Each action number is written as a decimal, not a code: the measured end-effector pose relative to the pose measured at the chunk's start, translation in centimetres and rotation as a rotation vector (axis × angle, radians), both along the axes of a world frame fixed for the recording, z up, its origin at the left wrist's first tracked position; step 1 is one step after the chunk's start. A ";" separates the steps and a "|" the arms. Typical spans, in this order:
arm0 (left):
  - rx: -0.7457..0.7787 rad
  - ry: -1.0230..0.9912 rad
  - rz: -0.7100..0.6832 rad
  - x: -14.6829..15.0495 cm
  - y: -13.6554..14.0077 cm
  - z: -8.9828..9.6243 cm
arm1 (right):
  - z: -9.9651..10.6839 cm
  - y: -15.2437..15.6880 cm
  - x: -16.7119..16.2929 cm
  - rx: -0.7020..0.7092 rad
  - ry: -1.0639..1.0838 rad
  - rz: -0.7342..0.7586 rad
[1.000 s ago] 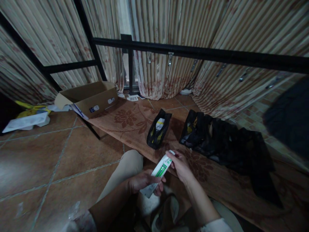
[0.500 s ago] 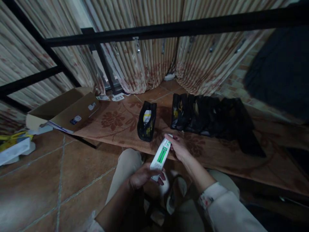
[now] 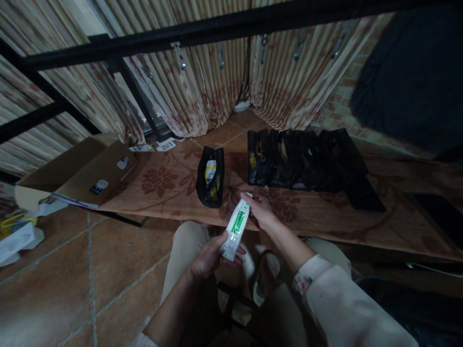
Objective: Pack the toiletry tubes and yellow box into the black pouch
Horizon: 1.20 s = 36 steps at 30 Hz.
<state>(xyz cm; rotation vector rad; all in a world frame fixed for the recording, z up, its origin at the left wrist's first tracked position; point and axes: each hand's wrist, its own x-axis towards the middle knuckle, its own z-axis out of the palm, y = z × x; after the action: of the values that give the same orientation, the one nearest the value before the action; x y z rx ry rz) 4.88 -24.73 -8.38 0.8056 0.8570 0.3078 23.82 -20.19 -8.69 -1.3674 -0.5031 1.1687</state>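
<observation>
A long white packet [image 3: 236,229] with a green printed panel is held slanted above my lap, close to the bench's front edge. My left hand [image 3: 217,253] grips its lower end, fingers curled beneath it. The packet's upper end is pinched in my right hand [image 3: 259,208]. Just beyond my hands, a black mesh pouch [image 3: 210,178] stands upright on the cloth, with something white and yellow inside. Several similar dark pouches [image 3: 300,159] stand pressed together in a row to the right.
A brown patterned cloth [image 3: 162,183] covers the low bench. At its left end lies an open cardboard box [image 3: 97,176]. A black metal rail [image 3: 202,31] crosses in front of the curtains [image 3: 217,91]. A dark flat object [image 3: 437,214] lies at the right.
The view has shifted a little to the right, so the surroundings appear further left. Both hands still hold the packet; my left thumb has moved on its lower end.
</observation>
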 end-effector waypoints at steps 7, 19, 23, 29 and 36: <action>-0.087 -0.040 0.072 0.1 0.1 -0.1 | 0.8 0.0 -0.1 0.081 0.053 0.026; -0.102 -0.132 0.083 -2.7 -0.5 4.1 | 2.8 0.1 0.1 0.279 0.143 0.049; 0.378 0.161 0.218 -4.3 2.4 9.6 | 2.7 0.4 0.3 0.236 0.114 0.000; 1.235 0.989 0.153 -4.9 8.4 14.8 | 2.3 0.6 0.4 0.223 0.104 0.058; 1.490 1.622 -0.180 -2.0 10.7 15.6 | 2.8 1.0 0.5 0.215 0.116 0.093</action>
<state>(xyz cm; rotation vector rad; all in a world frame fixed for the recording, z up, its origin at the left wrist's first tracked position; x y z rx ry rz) 2.88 -14.01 7.22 2.6727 2.0482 -0.0013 24.28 -19.21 -5.85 -1.0951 -0.5957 1.2241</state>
